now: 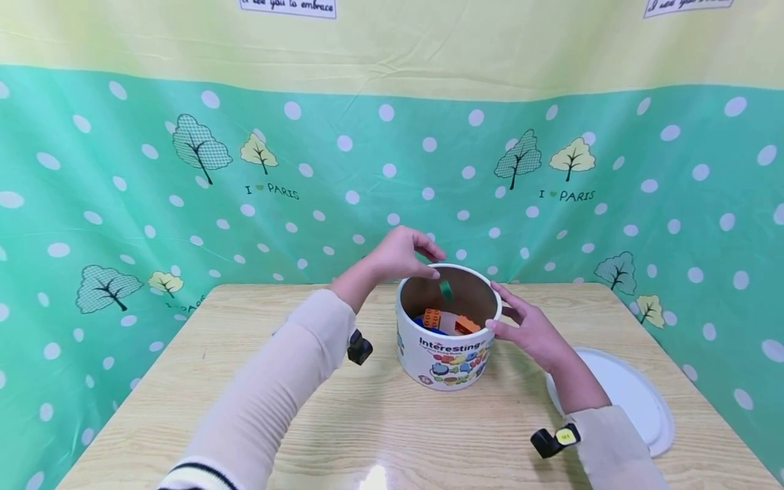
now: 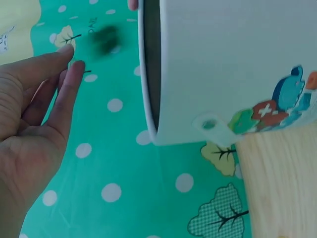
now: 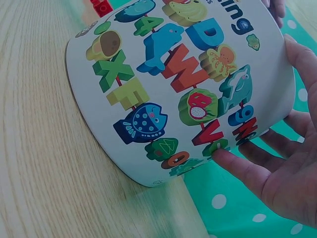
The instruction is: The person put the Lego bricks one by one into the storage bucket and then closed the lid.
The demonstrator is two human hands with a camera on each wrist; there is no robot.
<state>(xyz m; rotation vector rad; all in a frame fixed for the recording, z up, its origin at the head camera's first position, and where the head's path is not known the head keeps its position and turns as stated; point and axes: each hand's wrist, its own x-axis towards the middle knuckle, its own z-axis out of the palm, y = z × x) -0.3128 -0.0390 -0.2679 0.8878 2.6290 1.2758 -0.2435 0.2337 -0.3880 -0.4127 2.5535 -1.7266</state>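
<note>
A white bucket (image 1: 444, 361) printed with colourful letters and animals stands upright on the table. Inside it lie orange building bricks (image 1: 432, 318) and some blue ones. My left hand (image 1: 404, 255) hovers at the bucket's left rim, thumb and fingers parted. Just beyond those fingertips a small green piece (image 1: 446, 291) is in mid-air over the opening, touching no finger; it appears as a green blur (image 2: 105, 40) in the left wrist view. At the right side, my right hand (image 1: 531, 335) holds the bucket by its rim and wall, its fingers (image 3: 242, 168) spread along the outside.
A round white lid (image 1: 637, 401) lies on the wooden table (image 1: 343, 435), partly under my right forearm. In the right wrist view, a red brick (image 3: 101, 6) shows beyond the bucket. A green dotted curtain (image 1: 343, 170) hangs behind the table.
</note>
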